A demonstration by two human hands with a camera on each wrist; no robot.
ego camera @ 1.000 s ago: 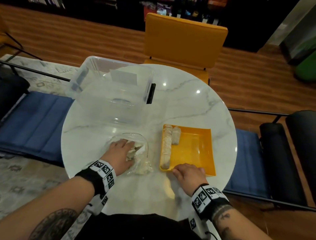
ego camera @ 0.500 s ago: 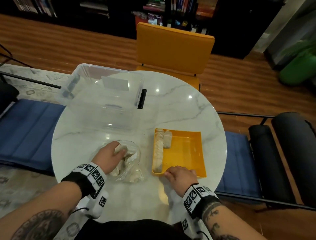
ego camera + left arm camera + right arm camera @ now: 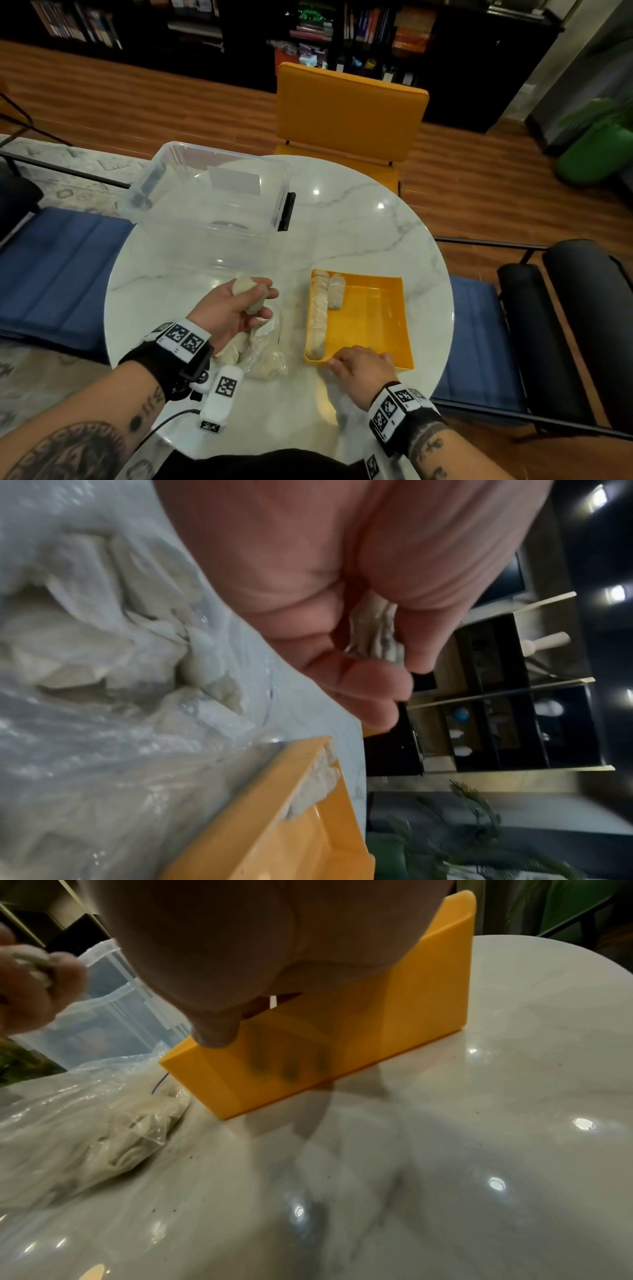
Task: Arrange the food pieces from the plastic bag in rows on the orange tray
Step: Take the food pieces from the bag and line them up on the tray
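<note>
My left hand (image 3: 255, 299) is raised palm-up above the clear plastic bag (image 3: 263, 356) and grips pale food pieces (image 3: 247, 291); the left wrist view shows a piece (image 3: 375, 631) pinched between fingers and thumb. More pieces lie inside the bag (image 3: 103, 669). The orange tray (image 3: 376, 318) sits to the right of the bag. It holds one long row of pieces (image 3: 318, 311) along its left wall and a short second row (image 3: 336, 291) beside it. My right hand (image 3: 354, 361) grips the tray's near wall (image 3: 342, 1047), thumb outside, fingers inside.
A large clear plastic bin (image 3: 212, 198) stands at the back left of the round marble table (image 3: 359, 233). A yellow chair (image 3: 349, 113) faces me across it. Blue cushioned seats (image 3: 54, 270) flank both sides.
My left hand has come out of the bag with food pieces, risen and turned palm-up. The right hand has stayed on the tray's near edge.
</note>
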